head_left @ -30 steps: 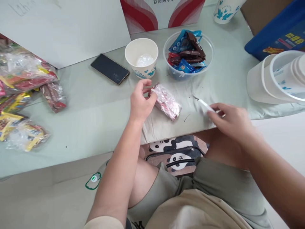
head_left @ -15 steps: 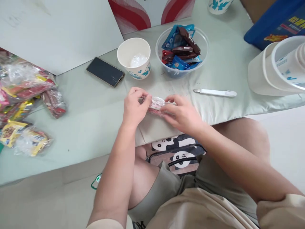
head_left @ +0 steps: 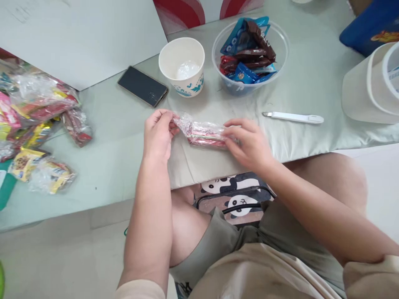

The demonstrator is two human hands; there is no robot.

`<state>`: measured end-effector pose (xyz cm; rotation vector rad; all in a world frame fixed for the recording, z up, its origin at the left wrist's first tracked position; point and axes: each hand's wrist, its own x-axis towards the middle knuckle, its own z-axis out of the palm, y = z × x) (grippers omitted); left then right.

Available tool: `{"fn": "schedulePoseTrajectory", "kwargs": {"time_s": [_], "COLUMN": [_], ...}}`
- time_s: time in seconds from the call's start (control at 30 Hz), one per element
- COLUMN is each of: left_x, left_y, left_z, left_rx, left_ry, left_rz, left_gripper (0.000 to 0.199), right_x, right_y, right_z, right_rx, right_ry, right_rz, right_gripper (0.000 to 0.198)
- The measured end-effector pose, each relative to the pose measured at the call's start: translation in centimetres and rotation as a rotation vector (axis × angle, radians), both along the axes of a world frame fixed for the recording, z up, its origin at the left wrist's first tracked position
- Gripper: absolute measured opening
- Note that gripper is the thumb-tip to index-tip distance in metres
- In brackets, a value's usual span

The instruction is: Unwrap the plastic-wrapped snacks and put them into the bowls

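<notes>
A red snack packet in clear plastic wrap (head_left: 205, 135) lies at the table's front edge, between my two hands. My left hand (head_left: 159, 129) pinches the loose end of the clear wrap and draws it out to the left. At the other end, the fingers of my right hand (head_left: 247, 141) close on the packet's right side. Just beyond my left hand stands a paper cup (head_left: 188, 85) with some clear plastic inside. A clear round bowl (head_left: 282, 54) behind the packet holds several brown, red and blue wrapped snacks.
A phone (head_left: 142, 86) lies left of the cup. A white craft knife (head_left: 294, 118) rests to the right of my right hand. Wrapped snacks (head_left: 46, 104) are piled at the left. White tubs (head_left: 358, 89) and a blue container (head_left: 361, 29) stand at the right.
My left hand has moved left, stretching out the end of the clear wrap, and more of the red packet shows. My right hand stays at the packet's right end. The view has shifted slightly.
</notes>
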<state>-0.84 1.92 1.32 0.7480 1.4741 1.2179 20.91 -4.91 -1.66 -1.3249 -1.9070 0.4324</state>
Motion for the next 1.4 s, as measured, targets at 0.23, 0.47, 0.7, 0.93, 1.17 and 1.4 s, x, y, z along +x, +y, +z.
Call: {"fn": "schedulePoseTrajectory", "kwargs": {"time_s": [0.23,0.47,0.7,0.93,1.17,1.4], "left_x": [-1.8,-1.5,0.1,-0.5,-0.8,-2.8], "left_y": [0.9,0.6,0.5,0.5,-0.2,0.3], "left_z": [-1.6,-2.8,-3.0,-2.2,-2.1,-2.3], "left_rx": [0.006,0.441,0.409,0.425,0.607,0.505], "left_ry": [-0.109,0.498,0.897,0.792,0.298,0.196], "left_rz": [0.185,0.069,-0.365,-0.375,-0.340,-0.116], "left_gripper": [0.018,0.015,0.035,0.010,0.008,0.015], "right_x": [4.1,6.1,4.4,4.8,5.7,6.8], "right_y": [0.6,0.3,3.3,3.5,4.5,4.3], "right_z": [-0.6,0.4,3.4,2.7,0.8,2.0], "right_rx": [-0.280,0.257,0.035,0.019,-0.333,-0.350], "right_ry": [0.616,0.127,-0.280,-0.264,-0.019,-0.096], "right_rz": [-0.401,-0.341,-0.210,-0.303,-0.305,-0.215], "right_gripper": [0.012,0.034,0.043,0.029,0.051,0.050]}}
